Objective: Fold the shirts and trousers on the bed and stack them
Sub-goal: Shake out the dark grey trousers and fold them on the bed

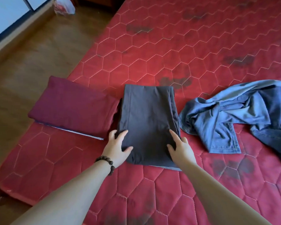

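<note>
A: The folded grey trousers [148, 122] lie in the middle of the near part of the bed [193, 51], long side running away from the person. Both hands are on the near end.

B: How are they holding it?

A: The left hand [116, 147] has its fingers [120, 135] curled over the left near corner, thumb on top of the cloth, so it grips that edge. The right hand [181, 149] lies with its fingers [173, 135] spread fairly straight on the fabric near the right edge; it looks like pressing, not pinching.

B: So what could go wrong?

A: A paler layer [167, 167] peeks out under the near right edge. If they lift by one gripped corner only, I'd expect the layers to slide apart and the fold to open.

B: And the stack?

A: The folded maroon garment [71, 108] sits just left of the trousers, on top of a thin pale layer [68, 129], and part of it hangs past the edge of the bed over the wooden floor [39, 51]. Put the trousers on it off-centre and the pile may tip onto the floor.

B: Anything on the other side?

A: The crumpled blue jeans [234, 114] lie unfolded just right of the trousers. A careless sweep of the right arm could drag them in.
</note>
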Demonstrator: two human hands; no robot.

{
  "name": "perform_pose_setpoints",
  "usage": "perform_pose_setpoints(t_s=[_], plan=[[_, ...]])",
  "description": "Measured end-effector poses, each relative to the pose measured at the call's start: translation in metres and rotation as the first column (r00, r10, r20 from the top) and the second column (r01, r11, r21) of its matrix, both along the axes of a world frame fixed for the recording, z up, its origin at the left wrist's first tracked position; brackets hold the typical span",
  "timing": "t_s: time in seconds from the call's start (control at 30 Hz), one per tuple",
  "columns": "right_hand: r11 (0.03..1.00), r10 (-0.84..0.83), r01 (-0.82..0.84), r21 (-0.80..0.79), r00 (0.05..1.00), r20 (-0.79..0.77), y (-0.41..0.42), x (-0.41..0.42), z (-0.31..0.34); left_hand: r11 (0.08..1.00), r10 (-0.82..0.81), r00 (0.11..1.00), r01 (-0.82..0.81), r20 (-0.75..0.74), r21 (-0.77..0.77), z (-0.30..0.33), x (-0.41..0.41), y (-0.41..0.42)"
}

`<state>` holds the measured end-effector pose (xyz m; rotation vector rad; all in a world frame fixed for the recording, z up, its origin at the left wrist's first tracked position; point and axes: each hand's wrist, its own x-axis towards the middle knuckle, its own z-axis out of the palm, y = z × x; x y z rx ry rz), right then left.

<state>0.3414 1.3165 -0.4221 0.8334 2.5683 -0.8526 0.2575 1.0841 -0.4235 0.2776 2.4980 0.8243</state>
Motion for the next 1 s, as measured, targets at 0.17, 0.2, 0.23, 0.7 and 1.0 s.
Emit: perform_pose_setpoints(t_s=[0.17,0.2,0.23,0.7,1.0], plan=[[0.998,0.038,-0.035,0.056,0.998,-0.046,0.006,-0.007,-0.001,0.979,0.144,0.986,-0.13,-0.078,0.159,-0.004,-0.023,0.014],[0.998,0.027,-0.023,0.062,0.997,-0.071,0.003,-0.006,0.001,0.981,0.133,0.986,-0.116,-0.102,0.157,-0.002,-0.026,0.016],[0.998,0.01,-0.003,0.067,0.994,-0.105,-0.001,-0.004,0.003,0.983,0.117,0.984,-0.096,-0.133,0.154,-0.001,-0.027,0.017],[0.999,-0.048,0.046,-0.013,0.985,-0.164,-0.011,0.014,-0.018,0.992,0.09,0.956,-0.061,-0.278,0.11,-0.008,-0.013,0.01],[0.999,-0.022,0.031,0.024,0.946,-0.324,-0.009,0.012,-0.021,0.995,0.051,0.914,-0.014,-0.403,0.094,-0.016,-0.009,0.012]])
